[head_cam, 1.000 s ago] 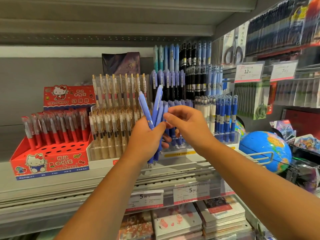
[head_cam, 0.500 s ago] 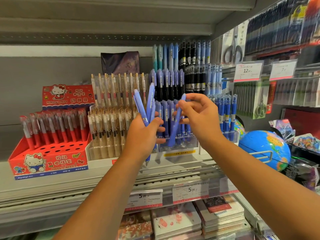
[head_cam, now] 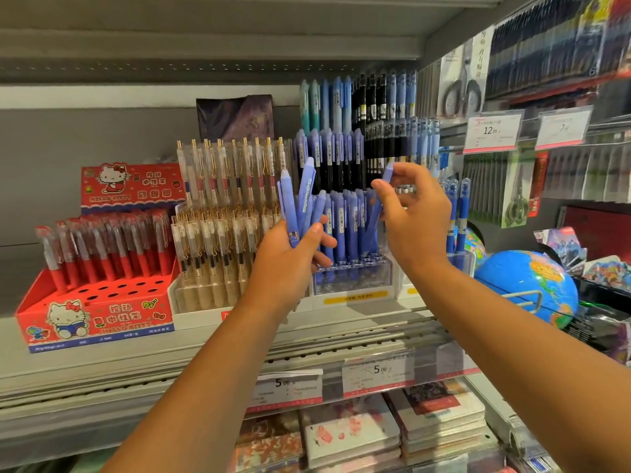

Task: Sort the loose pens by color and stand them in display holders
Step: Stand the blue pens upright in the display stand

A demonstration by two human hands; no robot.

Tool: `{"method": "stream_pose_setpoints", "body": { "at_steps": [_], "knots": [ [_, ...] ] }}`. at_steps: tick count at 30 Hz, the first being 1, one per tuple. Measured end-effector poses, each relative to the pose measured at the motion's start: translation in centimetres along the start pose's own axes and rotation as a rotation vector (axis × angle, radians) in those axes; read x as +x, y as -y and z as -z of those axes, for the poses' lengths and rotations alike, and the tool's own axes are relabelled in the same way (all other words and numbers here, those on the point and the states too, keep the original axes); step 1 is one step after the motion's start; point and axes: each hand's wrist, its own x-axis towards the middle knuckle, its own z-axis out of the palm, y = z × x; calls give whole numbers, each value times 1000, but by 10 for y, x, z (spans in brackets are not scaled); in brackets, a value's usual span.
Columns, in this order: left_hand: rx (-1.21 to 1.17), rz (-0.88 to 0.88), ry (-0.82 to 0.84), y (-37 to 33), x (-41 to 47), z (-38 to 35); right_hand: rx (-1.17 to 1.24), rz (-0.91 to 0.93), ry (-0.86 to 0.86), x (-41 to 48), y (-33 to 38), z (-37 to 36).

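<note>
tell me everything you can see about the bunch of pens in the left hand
The bunch of pens is several matte periwinkle-blue, plastic-looking pens, fanned out, tops up. The left hand grips their lower halves, thumb across the front. One barrel bears a pale label strip. They're held in front of the clear holder.

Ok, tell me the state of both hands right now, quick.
Left hand: grips a bunch of blue pens.
Right hand: pinches a single blue pen between thumb and fingers.
</note>
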Motion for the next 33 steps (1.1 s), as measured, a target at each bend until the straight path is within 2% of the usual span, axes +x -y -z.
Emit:
{"method": "stream_pose_setpoints", "body": {
  "at_steps": [6, 10, 22, 29, 33],
  "knots": [
    [-36, 33, 29, -2, -2, 0, -158, -7, 97, -2, -3, -4],
    [-89, 60, 53, -1, -3, 0, -189, -77, 186, -4, -4, -5],
    [-85, 86, 101, -1, -3, 1, -337, -26, 258, -5, -4, -5],
    [-66, 97, 113, 0, -4, 1, -456, -69, 400, -6, -1, -4],
    [-74, 100, 110, 0, -3, 1, -473, -87, 419, -11, 0, -2]
  ]
}}
